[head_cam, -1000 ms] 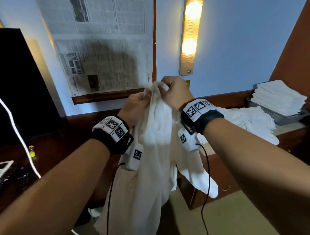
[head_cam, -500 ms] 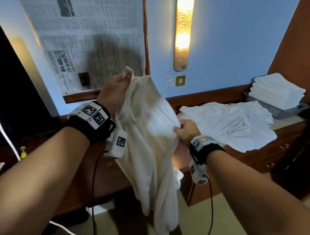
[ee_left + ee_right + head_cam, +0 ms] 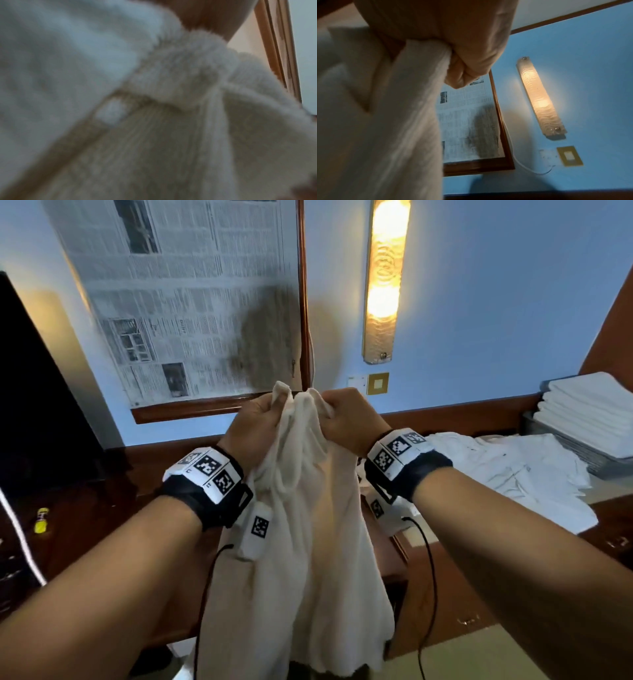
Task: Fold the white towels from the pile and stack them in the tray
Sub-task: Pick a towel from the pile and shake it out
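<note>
Up close, the left hand and right hand each pinch a top corner of one white towel, knuckles nearly touching, the cloth hanging loose and unfolded; beyond, on the wooden counter, a rumpled pile waits; farthest right, the tray already holds several folded towels; plenty left, I'd judge.
</note>
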The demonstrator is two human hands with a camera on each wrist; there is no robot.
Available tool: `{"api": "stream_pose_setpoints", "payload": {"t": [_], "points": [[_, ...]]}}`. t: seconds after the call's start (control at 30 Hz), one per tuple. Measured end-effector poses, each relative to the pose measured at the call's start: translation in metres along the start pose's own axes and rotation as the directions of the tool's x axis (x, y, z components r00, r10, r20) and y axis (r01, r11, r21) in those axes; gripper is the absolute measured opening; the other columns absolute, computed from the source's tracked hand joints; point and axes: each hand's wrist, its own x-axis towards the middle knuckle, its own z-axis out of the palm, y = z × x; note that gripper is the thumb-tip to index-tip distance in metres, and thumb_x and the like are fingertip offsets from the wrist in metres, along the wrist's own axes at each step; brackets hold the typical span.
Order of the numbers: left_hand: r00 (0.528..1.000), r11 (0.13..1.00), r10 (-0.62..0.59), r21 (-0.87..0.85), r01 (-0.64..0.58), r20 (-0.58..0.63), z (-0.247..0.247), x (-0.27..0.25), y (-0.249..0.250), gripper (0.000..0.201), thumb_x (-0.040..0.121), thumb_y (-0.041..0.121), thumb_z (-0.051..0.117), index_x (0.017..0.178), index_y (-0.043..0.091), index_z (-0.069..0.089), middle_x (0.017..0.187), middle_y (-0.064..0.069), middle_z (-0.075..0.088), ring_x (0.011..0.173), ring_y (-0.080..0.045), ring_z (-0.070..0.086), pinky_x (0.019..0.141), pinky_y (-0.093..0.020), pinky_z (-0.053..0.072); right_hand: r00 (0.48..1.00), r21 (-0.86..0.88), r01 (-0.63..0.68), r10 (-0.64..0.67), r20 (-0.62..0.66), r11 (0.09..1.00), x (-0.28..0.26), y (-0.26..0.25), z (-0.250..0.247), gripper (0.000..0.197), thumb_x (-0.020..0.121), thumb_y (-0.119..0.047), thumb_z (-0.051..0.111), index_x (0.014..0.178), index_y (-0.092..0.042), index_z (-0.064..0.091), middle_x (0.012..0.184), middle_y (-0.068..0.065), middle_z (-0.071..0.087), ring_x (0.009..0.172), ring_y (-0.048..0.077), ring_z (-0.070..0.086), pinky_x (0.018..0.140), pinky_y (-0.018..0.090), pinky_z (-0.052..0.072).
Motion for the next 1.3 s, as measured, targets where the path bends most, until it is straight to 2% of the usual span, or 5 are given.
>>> {"api": "stream_pose_setpoints", "payload": {"t": [0.23, 0.53, 0.9, 1.17, 1.3], "points": [[0.988, 0.962, 0.123, 0.256, -0.095, -0.093, -0.001, 0.019, 0.008, 0.049, 0.102, 0.055, 0.041, 0.075, 0.017, 0.058, 0.058, 0.013, 0.056, 0.052, 0.002, 0.050, 0.053, -0.017, 0.041, 0.988, -0.157, 0.049, -0.026, 0.151, 0.986, -0.042, 0.042, 0.023, 0.013, 0.087, -0.023, 0.064, 0.088, -0.011, 0.068, 0.082, 0.000, 0.065, 0.072, 0.020, 0.059, 0.071, 0.032, 0.050], [0.986, 0.998, 0.028, 0.062, -0.018, -0.166, -0.033, 0.022, -0.008, 0.035, 0.102, 0.047, 0.047, 0.091, 0.019, 0.065, 0.081, 0.008, 0.062, 0.072, -0.001, 0.059, 0.072, -0.015, 0.050, 0.866, -0.093, -0.499, 0.498, -0.034, 0.862, -0.075, 0.146, 0.025, 0.019, 0.086, -0.006, 0.059, 0.080, -0.016, 0.074, 0.077, 0.005, 0.068, 0.078, 0.026, 0.063, 0.068, 0.032, 0.048], [0.999, 0.998, 0.030, 0.045, -0.031, 0.025, 0.001, 0.019, -0.023, 0.044, 0.105, 0.045, 0.046, 0.085, 0.017, 0.073, 0.086, -0.003, 0.067, 0.086, -0.019, 0.059, 0.085, -0.042, 0.050, 0.998, -0.097, 0.047, -0.042, 0.053, 0.994, 0.016, 0.013, 0.001, 0.032, 0.089, -0.020, 0.068, 0.063, -0.026, 0.052, 0.062, -0.009, 0.054, 0.059, 0.003, 0.049, 0.055, 0.012, 0.032], [0.974, 0.916, 0.140, 0.396, -0.059, -0.179, -0.034, 0.020, 0.001, 0.048, 0.107, 0.047, 0.033, 0.079, 0.015, 0.055, 0.071, 0.002, 0.056, 0.062, -0.007, 0.051, 0.047, -0.009, 0.037, 0.927, -0.139, -0.214, 0.246, 0.283, 0.967, -0.051, 0.083, 0.008, 0.017, 0.085, -0.019, 0.070, 0.075, -0.021, 0.057, 0.076, -0.008, 0.058, 0.069, 0.009, 0.055, 0.059, 0.022, 0.042], [0.956, 0.919, 0.227, 0.366, -0.148, -0.183, -0.046, 0.024, -0.012, 0.039, 0.109, 0.036, 0.038, 0.076, 0.022, 0.052, 0.074, 0.006, 0.056, 0.065, 0.000, 0.052, 0.064, -0.013, 0.043, 0.877, -0.261, -0.311, 0.381, 0.292, 0.914, -0.084, 0.129, 0.015, 0.017, 0.091, -0.012, 0.060, 0.074, -0.015, 0.063, 0.074, 0.002, 0.061, 0.073, 0.023, 0.059, 0.065, 0.027, 0.041]]}}
